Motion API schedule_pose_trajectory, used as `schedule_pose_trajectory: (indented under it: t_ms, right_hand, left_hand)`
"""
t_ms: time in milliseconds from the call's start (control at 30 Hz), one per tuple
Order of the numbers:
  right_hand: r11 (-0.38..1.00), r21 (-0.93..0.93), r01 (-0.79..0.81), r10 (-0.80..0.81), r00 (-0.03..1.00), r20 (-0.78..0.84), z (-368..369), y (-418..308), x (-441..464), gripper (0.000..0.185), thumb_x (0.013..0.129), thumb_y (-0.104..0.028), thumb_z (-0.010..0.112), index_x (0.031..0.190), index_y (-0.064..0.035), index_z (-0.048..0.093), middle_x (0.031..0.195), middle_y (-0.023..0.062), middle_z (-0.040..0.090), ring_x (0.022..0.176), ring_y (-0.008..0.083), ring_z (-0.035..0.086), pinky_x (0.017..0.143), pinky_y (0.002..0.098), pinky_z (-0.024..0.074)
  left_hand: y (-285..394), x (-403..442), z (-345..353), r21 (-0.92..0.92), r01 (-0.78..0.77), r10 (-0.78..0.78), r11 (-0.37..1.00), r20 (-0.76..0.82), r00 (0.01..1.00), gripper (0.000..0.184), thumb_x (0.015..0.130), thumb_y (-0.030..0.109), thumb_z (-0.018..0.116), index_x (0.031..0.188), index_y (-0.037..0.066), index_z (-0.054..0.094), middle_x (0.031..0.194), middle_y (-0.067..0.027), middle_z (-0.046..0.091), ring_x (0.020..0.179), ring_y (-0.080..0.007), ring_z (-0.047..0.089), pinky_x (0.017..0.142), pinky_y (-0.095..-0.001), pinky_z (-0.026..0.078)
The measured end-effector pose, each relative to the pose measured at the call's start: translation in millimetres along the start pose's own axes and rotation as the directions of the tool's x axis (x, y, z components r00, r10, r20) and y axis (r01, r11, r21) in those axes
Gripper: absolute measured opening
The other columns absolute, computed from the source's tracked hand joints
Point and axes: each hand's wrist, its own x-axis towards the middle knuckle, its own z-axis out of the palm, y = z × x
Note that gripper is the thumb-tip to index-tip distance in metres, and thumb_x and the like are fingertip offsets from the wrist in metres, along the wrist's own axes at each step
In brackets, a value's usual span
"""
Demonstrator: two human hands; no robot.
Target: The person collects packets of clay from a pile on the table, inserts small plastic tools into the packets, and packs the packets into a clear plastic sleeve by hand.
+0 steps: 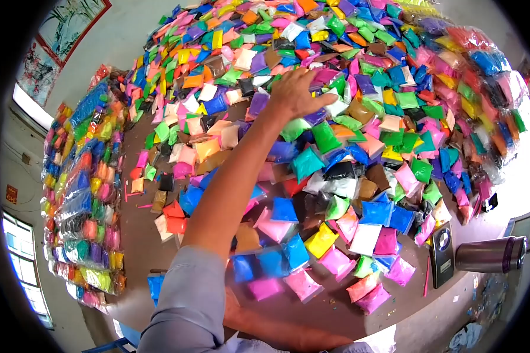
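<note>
My left hand (297, 94) reaches far over the heap of small colourful packets (253, 35), palm down. Its thumb stretches out to the right, apart from the other fingers, and nothing shows in its grasp. Beside the thumb lie white and pink packets. Low in the view, my right hand (232, 305) is near the table's front edge, mostly behind my left sleeve, so its fingers are hidden. Just above and right of it are a pink packet (265, 288) and several blue packets (271, 260).
Clear bags full of packets are stacked at the left (85, 200) and the right (483, 88). A metal tumbler (489, 255) lies on its side at the right, by a dark box-like device (443, 256) and a thin pink stick (426, 276).
</note>
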Motion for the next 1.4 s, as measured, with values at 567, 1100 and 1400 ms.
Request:
schedule_pose_trajectory:
  t_ms: [567,1100,1400]
  right_hand:
    - [0.999,0.038,-0.039,0.042,0.995,-0.089,12,-4,0,0.028,0.094,-0.025,0.067,0.112,-0.0038,0.07,0.099,0.0221,0.073,0.089,0.0441,0.071,0.079,0.0552,0.0562]
    - [0.999,0.031,-0.023,0.027,0.991,-0.129,5,-14,5,0.029,0.106,-0.028,0.059,0.092,-0.0034,0.063,0.088,0.0223,0.067,0.078,0.0453,0.068,0.07,0.0561,0.0544]
    - [1.0,0.019,0.0,0.003,0.991,-0.132,13,-8,5,0.03,0.106,-0.029,0.057,0.094,-0.0024,0.063,0.087,0.0227,0.067,0.074,0.0438,0.068,0.068,0.0552,0.0546]
  left_hand:
    - [126,-100,-102,-0.02,-0.426,0.42,0.905,0.208,0.883,0.052,0.075,0.013,0.079,0.126,0.017,0.069,0.127,-0.0061,0.067,0.115,-0.0302,0.066,0.094,-0.0438,0.052]
    - [-1,-191,-185,0.05,0.196,-0.202,0.979,0.165,0.965,0.039,0.09,0.01,0.076,0.128,0.005,0.069,0.132,-0.0167,0.068,0.122,-0.0377,0.066,0.103,-0.0427,0.054]
    - [43,-143,-171,-0.076,0.206,-0.183,0.976,0.235,0.955,0.047,0.093,0.028,0.077,0.133,0.006,0.068,0.122,-0.0209,0.074,0.111,-0.0373,0.072,0.096,-0.0449,0.056]
